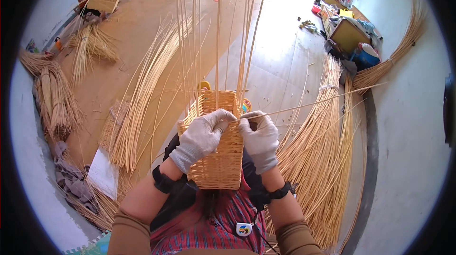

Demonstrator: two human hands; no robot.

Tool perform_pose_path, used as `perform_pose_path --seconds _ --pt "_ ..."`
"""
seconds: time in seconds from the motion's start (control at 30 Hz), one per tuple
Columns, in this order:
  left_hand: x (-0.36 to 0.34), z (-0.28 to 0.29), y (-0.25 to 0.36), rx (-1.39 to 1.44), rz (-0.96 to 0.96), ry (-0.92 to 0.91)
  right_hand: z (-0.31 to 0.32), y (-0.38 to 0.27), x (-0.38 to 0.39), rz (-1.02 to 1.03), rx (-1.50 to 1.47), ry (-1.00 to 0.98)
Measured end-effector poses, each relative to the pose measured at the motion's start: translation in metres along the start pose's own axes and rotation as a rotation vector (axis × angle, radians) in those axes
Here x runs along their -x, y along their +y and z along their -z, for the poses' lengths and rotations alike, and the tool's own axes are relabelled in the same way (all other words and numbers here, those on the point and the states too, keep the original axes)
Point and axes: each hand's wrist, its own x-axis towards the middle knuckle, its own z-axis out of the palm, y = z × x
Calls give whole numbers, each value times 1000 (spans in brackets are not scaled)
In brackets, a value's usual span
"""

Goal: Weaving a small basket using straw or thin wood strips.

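Straw-coloured wicker, woven tight into a boxy basket (216, 172), sat between the two hands, close against the person's body and over the lap, with tall pale stakes (218, 32) running out from it toward the top of the view. Both hands wore whitish gloves and worked near each other, just apart. The left hand (203, 134) lay across the weave, thumb and forefinger seeming to pinch the near end of a thin strand (313, 100); the right hand (260, 140) had its fingertips closed on that same strand, whose loose length stretched away to the right. How firmly either pinched, I could not tell.

By its look, the basket would have been light and fairly stiff, safest held by its dense woven wall. The stakes looked springy and easily knocked askew, so poor handles. The strand seemed bendy but liable to crack if kinked; a pinch close to the weave looked the best hold. A large bundle of canes (318, 155) lay to the right on the floor (278, 72).
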Motion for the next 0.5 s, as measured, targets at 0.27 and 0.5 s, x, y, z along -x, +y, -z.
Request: perform_pose_path --seconds 0.27,0.5 --pt "1 -10 3 -73 -45 63 -3 -27 -25 541 59 96" --pt "-6 -22 -19 -124 -206 134 -35 -31 -25 63 -591 -149"
